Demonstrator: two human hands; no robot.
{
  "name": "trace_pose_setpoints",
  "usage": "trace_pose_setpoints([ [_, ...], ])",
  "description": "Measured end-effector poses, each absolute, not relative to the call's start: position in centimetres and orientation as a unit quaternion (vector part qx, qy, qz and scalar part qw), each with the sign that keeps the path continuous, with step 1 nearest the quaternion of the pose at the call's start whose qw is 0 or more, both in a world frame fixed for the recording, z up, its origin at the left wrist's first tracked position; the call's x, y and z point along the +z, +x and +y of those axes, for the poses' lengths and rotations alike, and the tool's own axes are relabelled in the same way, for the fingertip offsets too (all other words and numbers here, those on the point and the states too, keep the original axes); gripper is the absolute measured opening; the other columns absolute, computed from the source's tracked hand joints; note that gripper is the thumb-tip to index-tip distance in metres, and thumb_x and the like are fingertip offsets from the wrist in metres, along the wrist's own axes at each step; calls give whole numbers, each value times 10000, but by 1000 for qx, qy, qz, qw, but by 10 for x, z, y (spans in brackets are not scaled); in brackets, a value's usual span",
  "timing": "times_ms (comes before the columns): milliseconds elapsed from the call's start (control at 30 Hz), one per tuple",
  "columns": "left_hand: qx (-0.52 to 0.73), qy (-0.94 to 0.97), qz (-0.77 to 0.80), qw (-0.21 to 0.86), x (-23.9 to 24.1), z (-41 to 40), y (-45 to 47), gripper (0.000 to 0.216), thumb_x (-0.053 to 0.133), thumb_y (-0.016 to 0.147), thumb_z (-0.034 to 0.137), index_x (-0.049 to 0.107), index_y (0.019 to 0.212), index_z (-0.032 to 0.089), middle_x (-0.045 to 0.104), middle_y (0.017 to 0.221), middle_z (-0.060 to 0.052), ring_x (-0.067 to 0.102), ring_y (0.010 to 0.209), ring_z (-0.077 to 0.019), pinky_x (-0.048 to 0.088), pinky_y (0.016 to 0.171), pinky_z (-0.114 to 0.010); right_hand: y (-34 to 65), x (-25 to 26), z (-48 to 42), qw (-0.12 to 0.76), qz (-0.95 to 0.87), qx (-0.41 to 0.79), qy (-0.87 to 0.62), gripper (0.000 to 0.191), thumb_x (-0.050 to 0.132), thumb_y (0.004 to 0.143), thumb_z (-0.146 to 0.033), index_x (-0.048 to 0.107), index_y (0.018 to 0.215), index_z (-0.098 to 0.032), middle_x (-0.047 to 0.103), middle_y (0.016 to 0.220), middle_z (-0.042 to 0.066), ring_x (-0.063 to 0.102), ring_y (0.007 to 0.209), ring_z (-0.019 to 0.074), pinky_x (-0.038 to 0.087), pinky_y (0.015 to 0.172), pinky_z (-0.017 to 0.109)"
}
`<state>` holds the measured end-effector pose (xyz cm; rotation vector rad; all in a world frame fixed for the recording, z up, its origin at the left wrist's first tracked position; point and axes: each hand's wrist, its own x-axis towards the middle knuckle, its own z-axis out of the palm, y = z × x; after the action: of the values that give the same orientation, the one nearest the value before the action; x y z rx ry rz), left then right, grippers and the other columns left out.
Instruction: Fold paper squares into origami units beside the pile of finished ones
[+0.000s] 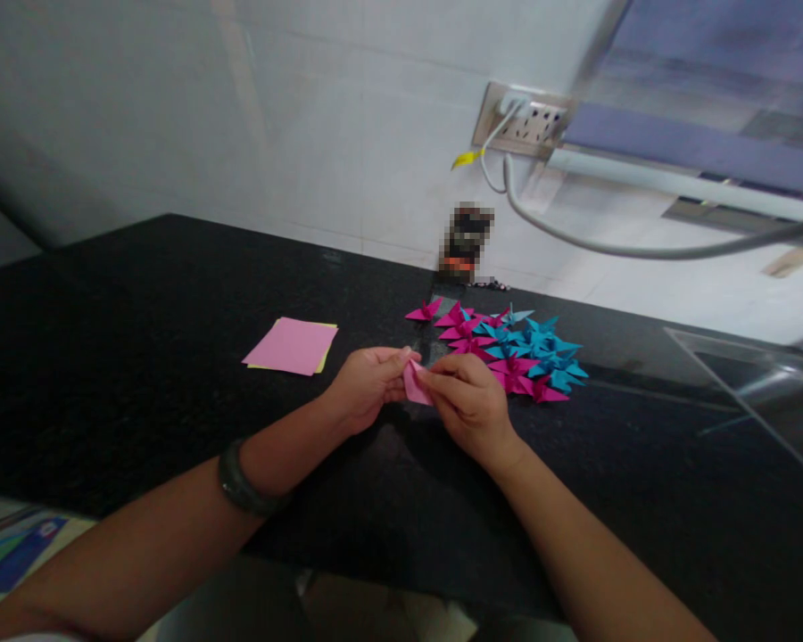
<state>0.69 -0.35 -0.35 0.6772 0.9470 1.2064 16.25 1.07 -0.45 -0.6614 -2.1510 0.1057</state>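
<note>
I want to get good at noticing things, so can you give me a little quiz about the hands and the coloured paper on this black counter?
1. True or false: the left hand and the right hand both pinch the small pink folded paper piece.
2. Where does the flat stack of pink square paper sheets lie? A) on the black stone counter, left of the hands; B) inside the right hand; C) taped to the wall.
3. Fill in: the pile of folded paper shapes beside the right hand comes in two colours, magenta and ____.

Key: 1 true; 2 A; 3 teal.
</note>
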Motion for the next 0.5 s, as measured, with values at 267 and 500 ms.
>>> trace_pose_setpoints([
  [267,524,283,395,699,0,-4,7,198,620,728,276,617,645,97,615,548,-22,580,495,-79,486,544,-192,168,0,14,374,-897,-20,-235,203,470,821,-161,655,890,-211,611,852,56,490,774,153,409,651,276],
  [500,528,304,391,690,-2,-5,5,203,689,650,294,642,665,98,636,586,-31,587,530,-88,486,566,-202,168,2,16,339,-908,-30,-245,201,466,830,-173,648,900,-220,617,874,50,485,793,156,409,662,280],
])
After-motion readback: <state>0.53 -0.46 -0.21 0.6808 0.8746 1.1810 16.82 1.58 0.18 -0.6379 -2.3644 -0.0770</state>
